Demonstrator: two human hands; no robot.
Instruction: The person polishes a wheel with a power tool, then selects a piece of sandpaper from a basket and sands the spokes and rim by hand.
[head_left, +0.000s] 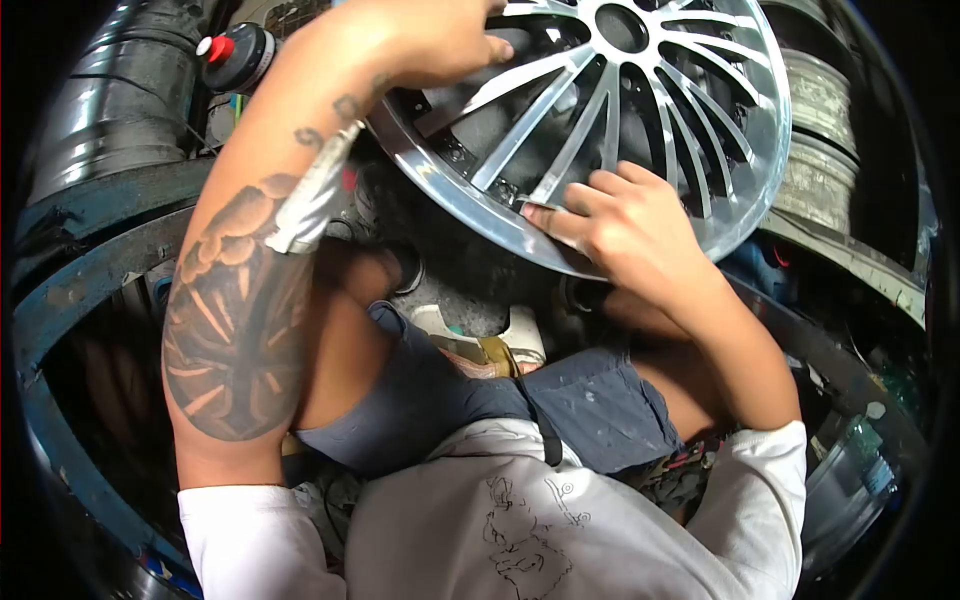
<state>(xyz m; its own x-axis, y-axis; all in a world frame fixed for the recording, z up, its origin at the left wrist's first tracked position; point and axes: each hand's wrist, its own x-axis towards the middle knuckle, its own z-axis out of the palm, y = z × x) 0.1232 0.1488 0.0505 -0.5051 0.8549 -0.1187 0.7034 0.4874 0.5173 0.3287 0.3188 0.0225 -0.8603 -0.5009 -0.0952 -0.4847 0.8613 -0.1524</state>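
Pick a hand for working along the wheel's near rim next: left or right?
Right, most likely: the right hand is at the near rim of the wheel, whereas the left hand is farther forward, over the wheel's left side.

The white shirt (420, 525) bears a black sketch (530, 550), the shorts (600, 405) are grey-blue, the left arm (235, 345) tattooed.

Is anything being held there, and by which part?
It cannot be told: the left grip is over the upper-left part of the wheel, the right grip at its near edge, but neither clearly closes around it.
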